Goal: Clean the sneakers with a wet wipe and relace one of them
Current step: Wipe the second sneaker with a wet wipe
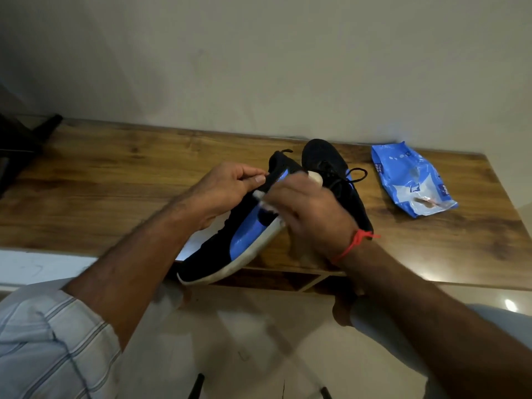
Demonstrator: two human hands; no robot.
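Wooden tabletop [121, 180] runs along a plain wall, and two black and blue sneakers are on it. The near sneaker [230, 234] is tipped up on its side, with its toe sticking out past the front edge of the tabletop. The far sneaker [331, 174] sits flat behind it, close to the wall, with its black lace [355, 175] tied. A blue pack of wet wipes [408, 180] lies to the right, well apart from the shoes.

The left hand [227, 188] pinches the heel end of the near sneaker, fingers curled tight on it. The right hand [311, 214] is blurry. Its fingers look curled round a white wet wipe [315, 177] that pokes out on both sides, pressed to the side of the shoe.

I think the wiping is going on now, and the lacing comes later.

What could go wrong? The toe hangs over the edge, so a hard rub could push the shoe off onto the floor if the left hand lets go. The wipe could slip out of the moving hand. A big swing could also bump the far sneaker.
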